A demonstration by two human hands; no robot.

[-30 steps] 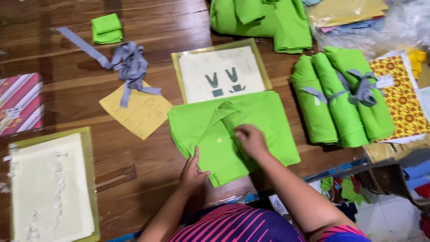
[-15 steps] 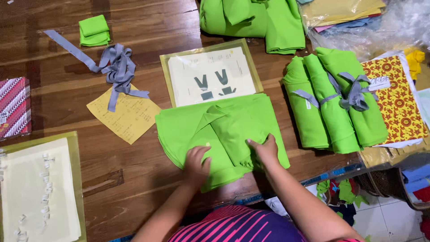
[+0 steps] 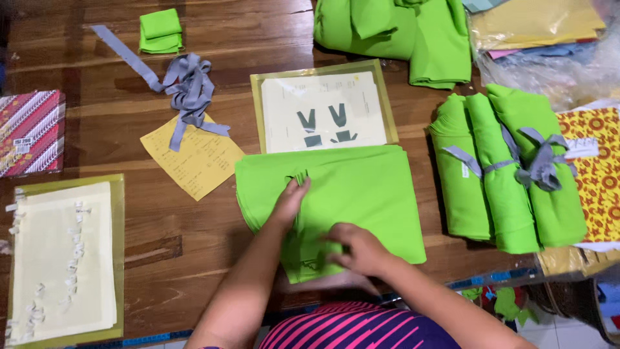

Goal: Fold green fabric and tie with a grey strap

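Note:
A folded bright green cloth (image 3: pixel 361 194) lies on the wooden table (image 3: pixel 213 77) in front of me. My left hand (image 3: pixel 289 201) presses flat on its left part, fingers pinching a small crease near the top edge. My right hand (image 3: pixel 358 249) rests on the cloth's near edge, fingers curled over the fabric, slightly blurred. Behind the cloth lies a plastic sleeve with a pale sheet showing grey shapes (image 3: pixel 323 110).
Three rolled green bundles tied with grey strips (image 3: pixel 510 171) lie at right, beside patterned yellow fabric (image 3: pixel 597 168). More green cloth (image 3: pixel 394 32) sits at the back. Grey ribbons (image 3: pixel 184 87), a yellow note (image 3: pixel 194 158), a small green square (image 3: pixel 160 31), a red patterned fabric (image 3: pixel 29 132) and a cream sleeve (image 3: pixel 61 258) are at left.
The cloth's raised flap has been folded down and the piece now lies flatter. My left hand moved up to the top left; my right hand drew toward the near edge.

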